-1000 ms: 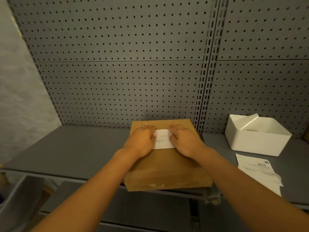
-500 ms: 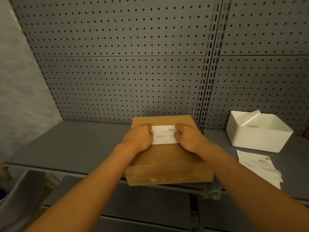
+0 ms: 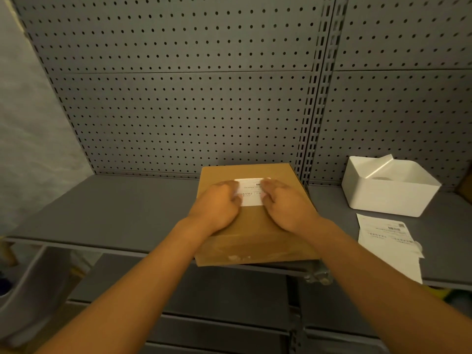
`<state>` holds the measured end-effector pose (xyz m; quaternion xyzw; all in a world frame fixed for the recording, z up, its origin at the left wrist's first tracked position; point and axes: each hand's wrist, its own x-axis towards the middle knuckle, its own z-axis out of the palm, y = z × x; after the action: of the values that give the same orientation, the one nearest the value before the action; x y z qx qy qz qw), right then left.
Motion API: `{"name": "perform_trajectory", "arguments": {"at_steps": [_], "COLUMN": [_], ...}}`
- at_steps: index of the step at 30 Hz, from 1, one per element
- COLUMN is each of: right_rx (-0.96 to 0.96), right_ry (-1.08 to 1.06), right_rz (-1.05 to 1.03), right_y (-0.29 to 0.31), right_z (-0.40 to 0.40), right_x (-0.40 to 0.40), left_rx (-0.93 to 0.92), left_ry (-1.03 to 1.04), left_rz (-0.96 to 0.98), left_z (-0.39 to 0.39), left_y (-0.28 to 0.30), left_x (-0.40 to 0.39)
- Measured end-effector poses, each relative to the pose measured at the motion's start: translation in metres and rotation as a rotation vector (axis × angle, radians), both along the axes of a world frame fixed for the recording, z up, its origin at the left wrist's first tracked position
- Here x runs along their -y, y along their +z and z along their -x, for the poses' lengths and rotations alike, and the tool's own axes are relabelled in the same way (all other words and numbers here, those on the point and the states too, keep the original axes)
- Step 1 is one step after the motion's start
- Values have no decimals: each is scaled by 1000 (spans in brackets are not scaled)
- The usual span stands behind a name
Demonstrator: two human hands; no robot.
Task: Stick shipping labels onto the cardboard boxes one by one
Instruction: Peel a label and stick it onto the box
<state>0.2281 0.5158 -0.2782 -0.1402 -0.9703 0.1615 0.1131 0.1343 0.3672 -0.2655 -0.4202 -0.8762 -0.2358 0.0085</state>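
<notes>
**Both hands flat on a label atop the cardboard box**

A grey pegboard wall [image 3: 178,98] rises behind a grey shelf [image 3: 115,213]. On the shelf, close to its front edge and against the pegboard, lies a brown cardboard box [image 3: 255,233]. To its right sits a white bin [image 3: 388,195], and in front of the bin lie loose shipping labels [image 3: 385,241] on white backing sheets. The left hand [image 3: 217,208] and right hand [image 3: 286,208] rest on top of the box, fingers laid over the two ends of a white shipping label [image 3: 251,191], pressing it down; neither hand grips anything. The label lies on the far half of the box top, its printed middle showing between the hands
</notes>
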Motion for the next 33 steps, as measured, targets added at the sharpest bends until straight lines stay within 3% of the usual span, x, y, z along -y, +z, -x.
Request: {"name": "perform_trajectory", "arguments": {"at_steps": [3,7,12,16,21,25,29,33], "right_rx": [28,-24,52,72,73,60,55,31], "right_ry": [62,-102,177,71,195,38,158,46], "right_rz": [-41,-4,-51,-56,-97,-89,-112,-93], "right_y": [-6,-4,-5,0,-3,0,-5,-3], "right_z": [4,-14,-15,-33,-32,-43,-28,-42], "right_x": [15,-17,11,-9,15,-9,22,-3], "left_rx": [-35,-32,-32,-104,-95,-95,-41,-101], "left_ry": [-19,125,-69,89,-91,9,-138,3], "left_rz": [25,24,55,74,39,24,-7,27], "left_z": [-9,8,-22,-9,-29,-15,-30,-16], "left_y": [-4,-5,-4,-6,-6,-6,-10,-2], "left_x": [-4,20,5,24,17,35,20,41]}}
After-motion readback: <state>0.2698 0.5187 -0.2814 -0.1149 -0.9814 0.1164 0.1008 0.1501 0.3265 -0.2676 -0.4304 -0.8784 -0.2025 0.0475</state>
